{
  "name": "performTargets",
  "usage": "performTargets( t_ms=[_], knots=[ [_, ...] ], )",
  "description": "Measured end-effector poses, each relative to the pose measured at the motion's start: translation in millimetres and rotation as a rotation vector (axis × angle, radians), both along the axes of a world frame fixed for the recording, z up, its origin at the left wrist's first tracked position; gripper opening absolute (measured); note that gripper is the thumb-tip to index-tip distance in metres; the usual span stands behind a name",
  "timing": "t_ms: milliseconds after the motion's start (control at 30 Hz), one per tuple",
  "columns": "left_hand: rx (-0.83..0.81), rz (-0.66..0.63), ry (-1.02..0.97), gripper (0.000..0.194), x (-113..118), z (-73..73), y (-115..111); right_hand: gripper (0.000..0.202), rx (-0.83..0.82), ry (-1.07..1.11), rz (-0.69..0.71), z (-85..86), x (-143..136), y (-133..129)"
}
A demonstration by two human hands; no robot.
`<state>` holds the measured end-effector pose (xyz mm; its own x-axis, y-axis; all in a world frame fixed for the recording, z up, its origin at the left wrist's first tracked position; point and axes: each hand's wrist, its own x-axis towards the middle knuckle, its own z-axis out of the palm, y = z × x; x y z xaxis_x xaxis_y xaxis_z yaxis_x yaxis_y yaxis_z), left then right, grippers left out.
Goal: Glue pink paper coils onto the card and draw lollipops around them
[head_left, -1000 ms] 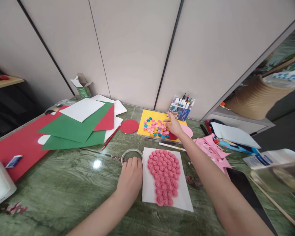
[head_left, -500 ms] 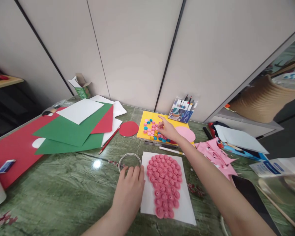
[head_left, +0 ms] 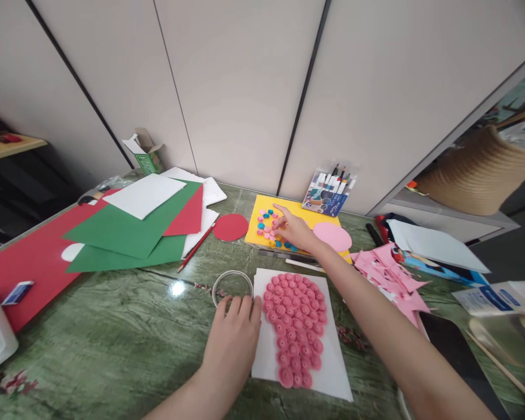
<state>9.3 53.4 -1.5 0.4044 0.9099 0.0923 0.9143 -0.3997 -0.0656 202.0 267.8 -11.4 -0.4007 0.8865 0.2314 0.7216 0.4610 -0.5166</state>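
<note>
Left hand [head_left: 233, 333] lower centre, back up, fingers side by side, slightly bent; left forearm [head_left: 188, 398] enters from bottom edge. Right hand [head_left: 298, 232] just right of centre, one finger extended leftward; right forearm [head_left: 376, 312] slants up-left from lower right.

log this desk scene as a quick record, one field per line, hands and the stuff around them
left hand: fingers over the near edge of a pale ring, beside the white sheet
right hand: over the yellow sheet, among small pink, blue and yellow pieces
right hand's grip: cannot tell whether it holds a piece
on white sheet: cluster of pink coils
left side: red pencil, green sheets
right side: pink scraps
back: marker pack, leaning by the wall
</note>
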Motion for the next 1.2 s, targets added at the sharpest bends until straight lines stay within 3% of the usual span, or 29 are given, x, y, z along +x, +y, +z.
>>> performTargets(
  t_ms=[100, 267, 633, 767, 1000, 1200],
  knots=[
    [-0.011, 0.004, -0.005, 0.035, 1, -1.4, 0, 0.077, -0.033, -0.038, 0.044, -0.6, -7, 3],
    [-0.035, 0.003, 0.001, 0.035, 1, 0.6, 0, 0.075, -0.03, -0.089, -0.004, -3.0, -3, 9],
    [-0.059, 0.005, -0.012, 0.036, 1, -0.9, 1, 0.077, -0.031, -0.092, 0.068, 0.2, -28, -7],
    [-0.075, 0.015, -0.024, 0.036, 1, 0.2, 1, 0.076, -0.053, -0.111, 0.016, -2.1, -29, 1],
    [-0.07, 0.01, -0.036, 0.035, 1, 1.1, 1, 0.065, -0.049, -0.14, -0.076, 9.0, -14, 3],
    [-0.069, 0.011, -0.025, 0.035, 0, 1.2, 1, 0.069, -0.026, -0.147, -0.059, 8.1, -25, -3]
  ],
)
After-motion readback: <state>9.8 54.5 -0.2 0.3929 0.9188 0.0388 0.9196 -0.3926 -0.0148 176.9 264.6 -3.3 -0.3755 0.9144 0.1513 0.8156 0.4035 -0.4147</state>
